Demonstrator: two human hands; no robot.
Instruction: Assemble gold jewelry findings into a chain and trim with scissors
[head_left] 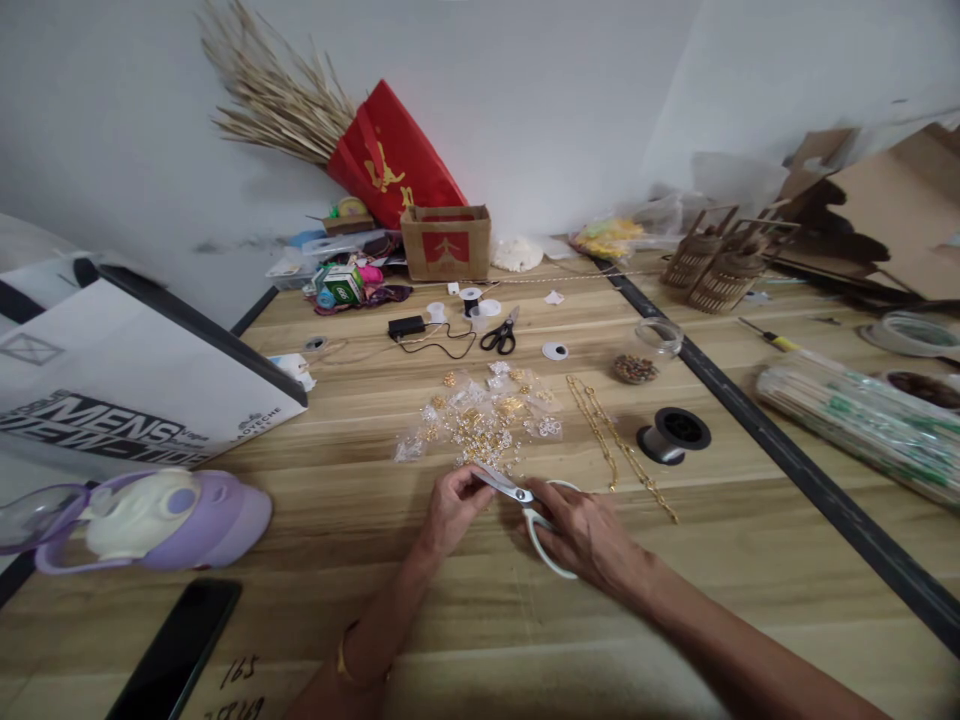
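Observation:
My right hand point(589, 530) is closed round the white handles of a pair of scissors point(521, 494), whose blades point left toward my other hand. At the blade tips, my left hand point(454, 505) pinches with thumb and forefinger; what lies between them is too small to make out. Just beyond both hands spreads a heap of gold and silver beads point(480, 425), some in small clear plastic bags. A gold chain point(611, 430) lies in a loop to the right of the heap. Beside it stands a spool of thin wire point(667, 437).
Black scissors point(500, 335) and a black adapter with a cord point(406, 326) lie behind the beads. A clear jar of brown beads point(637, 366) stands back right. At left are a purple bottle point(217, 520), a phone point(176, 650) and a white box point(127, 380).

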